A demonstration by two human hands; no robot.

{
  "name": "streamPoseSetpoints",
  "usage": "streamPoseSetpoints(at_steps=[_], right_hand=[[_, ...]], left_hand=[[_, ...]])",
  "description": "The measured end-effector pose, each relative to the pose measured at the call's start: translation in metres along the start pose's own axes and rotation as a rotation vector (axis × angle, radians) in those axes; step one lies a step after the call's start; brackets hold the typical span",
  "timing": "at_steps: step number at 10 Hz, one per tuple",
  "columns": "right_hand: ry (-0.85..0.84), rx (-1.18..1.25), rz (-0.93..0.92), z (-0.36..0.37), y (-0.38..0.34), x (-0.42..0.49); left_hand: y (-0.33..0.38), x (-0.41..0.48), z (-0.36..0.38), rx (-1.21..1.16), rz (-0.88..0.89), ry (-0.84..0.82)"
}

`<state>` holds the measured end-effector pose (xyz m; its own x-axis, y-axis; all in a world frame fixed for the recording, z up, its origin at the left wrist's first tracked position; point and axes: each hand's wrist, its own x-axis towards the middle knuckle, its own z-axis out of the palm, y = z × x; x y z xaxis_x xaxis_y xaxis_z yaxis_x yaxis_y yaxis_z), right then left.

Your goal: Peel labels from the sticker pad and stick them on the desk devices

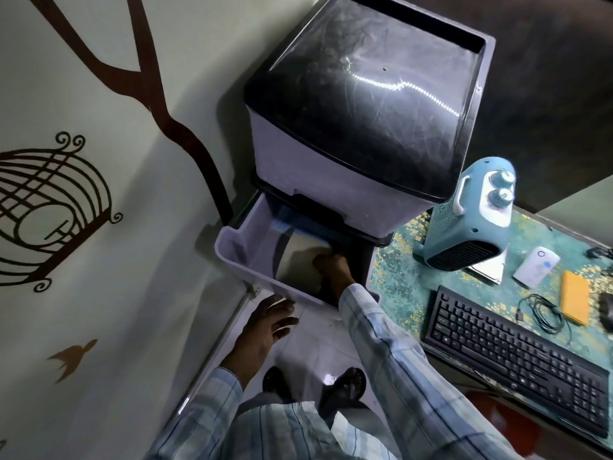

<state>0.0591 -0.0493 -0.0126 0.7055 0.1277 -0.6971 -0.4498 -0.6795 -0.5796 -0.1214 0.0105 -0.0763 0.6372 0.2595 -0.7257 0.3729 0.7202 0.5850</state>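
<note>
Person's right hand [331,263] reaches into open drawer [232,247], fingers curled, grip unclear, probably fetching the sticker pad, not identifiable here; left hand [268,323] hovers spread; keyboard [517,353], heater [471,220] sit on counter [398,270].

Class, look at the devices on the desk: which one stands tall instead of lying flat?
The pale blue fan heater with two knobs on top; the keyboard and white gadget both lie flat.

fingertips of the right hand [331,265] lost in drawer [232,254] shadow left of the keyboard [517,356], grasp unclear, keyboard's far end cut by frame edge, dark object [607,308] right of keyboard cropped
</note>
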Motion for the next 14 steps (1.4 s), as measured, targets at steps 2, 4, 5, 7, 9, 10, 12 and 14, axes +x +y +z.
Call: streamPoseSetpoints(at_steps=[2,4,5,7,9,10,12,14], right_hand=[[0.001,-0.237,-0.142,0.000,0.004,-0.012],[0.018,-0.254,-0.268,-0.017,0.008,-0.026],[0.027,-0.276,-0.344,-0.031,0.009,-0.039],[0.188,-0.122,-0.465,-0.069,0.022,-0.068],[0.274,0.048,-0.472,-0.111,0.052,-0.084],[0.301,0.051,-0.464,-0.130,0.068,-0.092],[0.381,0.090,-0.496,-0.179,0.097,-0.114],[0.471,0.158,-0.599,-0.252,0.112,-0.142]], left_hand=[[0.003,0.002,0.003,0.031,0.023,0.003],[0.014,0.003,0.011,0.064,0.052,-0.015],[0.024,0.006,0.017,0.076,0.067,-0.024],[0.048,0.029,0.040,0.025,0.049,-0.009],[0.074,0.060,0.074,-0.007,0.076,0.014],[0.086,0.069,0.085,0.024,0.071,0.002],[0.080,0.065,0.098,0.065,0.130,0.063],[0.052,0.030,0.132,0.264,0.381,0.176]])
